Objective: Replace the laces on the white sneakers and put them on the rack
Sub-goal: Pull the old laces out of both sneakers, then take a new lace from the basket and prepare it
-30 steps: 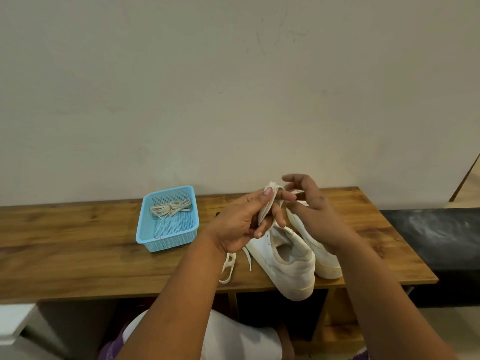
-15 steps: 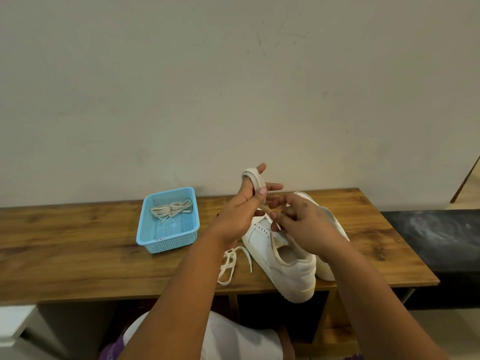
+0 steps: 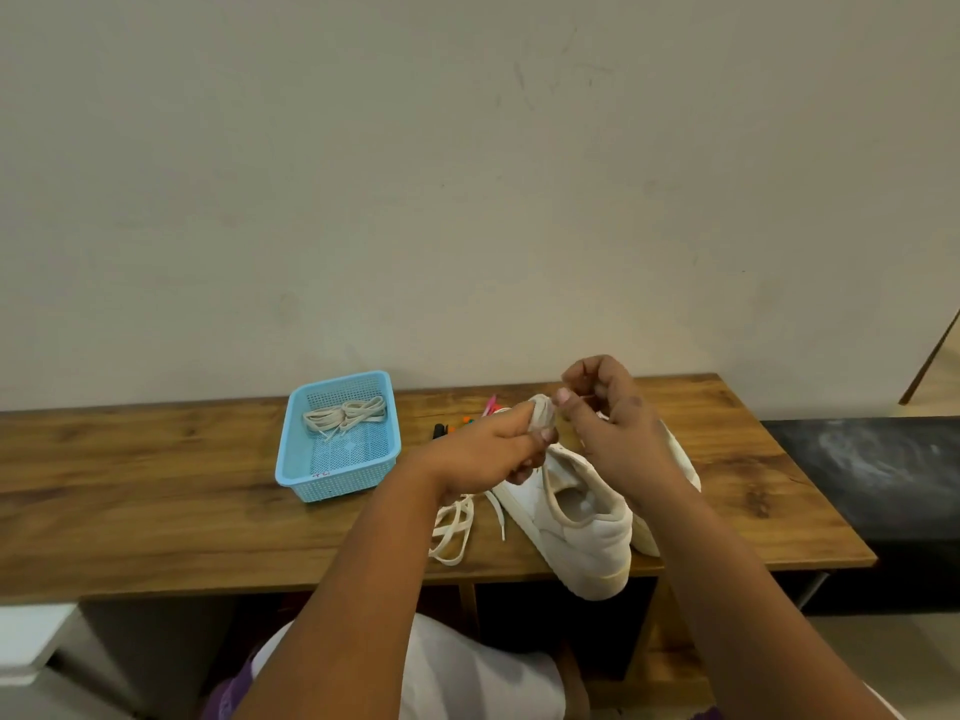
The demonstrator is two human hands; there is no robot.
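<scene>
Two white sneakers stand on the wooden bench point(image 3: 156, 511). The near sneaker point(image 3: 582, 527) has its heel over the front edge. Most of the far sneaker point(image 3: 675, 459) is hidden behind my right wrist. My left hand point(image 3: 488, 449) pinches a cream lace bundle point(image 3: 541, 414) wound over its fingertips, just above the near sneaker. Right beside it, my right hand point(image 3: 608, 423) holds the lace's end with curled fingers. A loose cream lace point(image 3: 454, 527) lies on the bench under my left wrist.
A light blue mesh basket point(image 3: 311, 459) with a coil of cream laces point(image 3: 345, 415) sits left of the shoes. Small coloured items point(image 3: 467, 420) lie behind my left hand. A dark bench point(image 3: 872, 470) adjoins on the right, and a wall rises behind.
My left hand came down from its raised position with the wound lace. My right hand lifted from the sneaker's tongue up to the lace at the left fingertips.
</scene>
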